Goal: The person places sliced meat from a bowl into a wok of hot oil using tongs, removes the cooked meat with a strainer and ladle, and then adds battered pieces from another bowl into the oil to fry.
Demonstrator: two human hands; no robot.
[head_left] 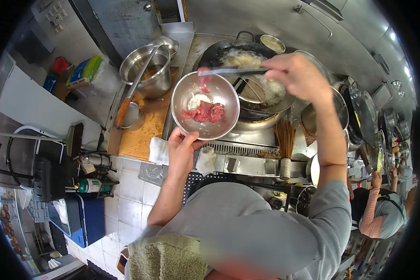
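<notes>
My left hand (184, 145) is closed on the near rim of a steel mixing bowl (178, 109), thumb on the edge. Inside the bowl lie raw red meat (204, 112) and some white powder or paste (198, 100). My right hand (303, 77), slightly blurred, is closed round a long, flat metal utensil with a dark handle (238, 71). Its exact kind is unclear. Bits of pink meat show at its tip, over the bowl's far side. Beyond it, a wok (214, 53) holds bubbling oil with pale food (241, 59) frying.
At left, a steel pot (144, 70) and a wooden-handled ladle (128, 100) stand by a wooden board (144, 135). A bamboo brush (284, 142) stands at the stove's front. A wire strainer (252, 91) rests over the wok. Another person (382, 210) works at far right.
</notes>
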